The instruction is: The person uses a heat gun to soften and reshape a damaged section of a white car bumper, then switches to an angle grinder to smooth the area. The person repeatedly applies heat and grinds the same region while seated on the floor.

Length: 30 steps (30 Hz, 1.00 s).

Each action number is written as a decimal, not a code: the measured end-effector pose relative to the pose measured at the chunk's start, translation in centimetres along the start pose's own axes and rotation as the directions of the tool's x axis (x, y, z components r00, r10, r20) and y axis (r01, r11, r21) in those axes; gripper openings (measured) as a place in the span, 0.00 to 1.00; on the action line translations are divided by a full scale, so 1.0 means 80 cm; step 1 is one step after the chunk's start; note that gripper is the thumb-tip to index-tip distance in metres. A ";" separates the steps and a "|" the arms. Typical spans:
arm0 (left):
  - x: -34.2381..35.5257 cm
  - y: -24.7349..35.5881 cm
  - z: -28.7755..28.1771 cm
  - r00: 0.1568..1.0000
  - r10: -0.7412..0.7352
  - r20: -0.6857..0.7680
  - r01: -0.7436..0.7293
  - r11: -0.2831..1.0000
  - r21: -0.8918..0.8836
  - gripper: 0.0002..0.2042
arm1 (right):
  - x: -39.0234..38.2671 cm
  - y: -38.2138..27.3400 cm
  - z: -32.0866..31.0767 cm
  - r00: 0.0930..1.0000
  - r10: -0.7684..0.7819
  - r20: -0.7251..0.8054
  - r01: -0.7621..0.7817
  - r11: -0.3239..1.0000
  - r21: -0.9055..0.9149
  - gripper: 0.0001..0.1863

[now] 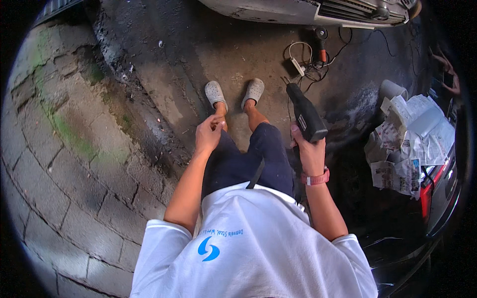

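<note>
My right hand (305,146) grips a long black handheld tool (305,111) with two thin prongs at its front end, pointing forward. My left hand (209,134) hangs in front of my left leg with fingers curled together; whether something small is in them, I cannot make out. Beyond the tool, a white power strip (297,66) and an angle grinder (322,53) with an orange handle lie among cords on the concrete. To my right, newspaper sheets (397,149) cover part of a glossy black car (392,258) beside a red tail light (427,198).
A white vehicle bumper (263,12) with a grille crosses the top. At the left is cracked block paving (59,188) with green staining, bordered by a rough broken strip. Beside the newspapers stands a pale roll (392,88). Hands appear at the far right (449,79), possibly a reflection.
</note>
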State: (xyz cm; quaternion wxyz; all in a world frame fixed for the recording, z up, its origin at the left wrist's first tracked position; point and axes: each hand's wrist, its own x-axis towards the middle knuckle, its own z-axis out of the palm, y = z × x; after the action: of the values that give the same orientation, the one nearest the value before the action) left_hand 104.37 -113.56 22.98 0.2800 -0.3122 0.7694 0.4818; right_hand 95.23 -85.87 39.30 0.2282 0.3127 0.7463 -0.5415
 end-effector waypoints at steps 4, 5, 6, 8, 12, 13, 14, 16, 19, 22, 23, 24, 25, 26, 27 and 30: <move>0.112 0.004 0.011 0.993 0.071 0.089 -0.072 0.997 0.003 0.11 | 0.058 0.038 0.056 1.000 -0.025 0.011 0.024 0.997 0.074 0.15; 0.143 0.003 0.017 0.996 0.067 0.058 -0.068 0.998 0.004 0.10 | 0.081 0.055 0.069 0.999 0.000 0.043 -0.002 0.998 0.059 0.15; 0.178 0.001 0.025 0.996 0.080 0.026 -0.080 0.997 -0.010 0.09 | 0.106 0.074 0.084 0.997 0.022 0.073 -0.025 0.999 0.048 0.15; 0.252 -0.001 0.043 0.990 0.132 -0.051 -0.137 0.984 -0.118 0.10 | 0.166 0.119 0.112 0.995 -0.026 0.101 0.033 0.998 -0.062 0.15; 0.382 0.011 0.070 0.937 0.333 -0.105 -0.348 0.915 -0.202 0.13 | 0.274 0.217 0.147 0.984 -0.112 0.139 0.118 0.992 -0.041 0.18; 0.402 0.017 0.073 0.903 0.414 -0.116 -0.424 0.902 -0.083 0.15 | 0.298 0.239 0.151 0.985 -0.111 0.129 0.116 0.993 -0.033 0.18; 0.417 0.023 0.075 0.842 0.525 -0.123 -0.526 0.850 0.027 0.18 | 0.318 0.260 0.154 0.986 -0.108 0.126 0.112 0.993 -0.030 0.18; 0.443 0.038 0.083 0.724 0.686 -0.077 -0.658 0.719 0.222 0.28 | 0.358 0.298 0.161 0.986 -0.129 0.102 0.130 0.992 0.001 0.18; 0.473 0.056 0.111 0.623 0.781 -0.043 -0.739 0.605 0.296 0.43 | 0.400 0.348 0.159 0.993 -0.040 0.112 0.048 0.996 -0.069 0.18; 0.500 0.064 0.143 0.523 0.851 -0.037 -0.804 0.508 0.309 0.52 | 0.439 0.393 0.179 0.979 -0.200 0.034 0.202 0.978 -0.044 0.16; 0.508 0.066 0.150 0.476 0.879 -0.034 -0.828 0.461 0.320 0.54 | 0.451 0.404 0.187 0.979 -0.203 0.004 0.202 0.973 -0.108 0.15; 0.514 0.066 0.156 0.426 0.904 -0.041 -0.851 0.416 0.321 0.54 | 0.464 0.412 0.192 0.956 -0.293 0.031 0.294 0.955 -0.038 0.15; 0.521 0.066 0.161 0.456 0.889 -0.046 -0.833 0.444 0.330 0.54 | 0.473 0.419 0.197 0.968 -0.251 0.031 0.250 0.968 0.031 0.15; 0.528 0.067 0.166 0.440 0.896 -0.063 -0.835 0.434 0.339 0.54 | 0.481 0.422 0.204 0.978 -0.208 0.033 0.204 0.974 0.098 0.16; 0.536 0.068 0.171 0.425 0.902 -0.082 -0.835 0.425 0.348 0.54 | 0.490 0.422 0.209 0.984 -0.170 0.051 0.159 0.973 0.169 0.16; 0.554 0.070 0.185 0.423 0.898 -0.121 -0.782 0.429 0.452 0.51 | 0.504 0.415 0.220 0.974 -0.225 0.031 0.216 0.961 0.174 0.18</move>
State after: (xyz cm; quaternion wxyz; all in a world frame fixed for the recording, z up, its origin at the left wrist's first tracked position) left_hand 73.41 -107.41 -11.90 -0.0962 0.0946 0.9238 0.3584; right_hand 90.75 -86.49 -15.59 0.1575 0.2322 0.7217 -0.6328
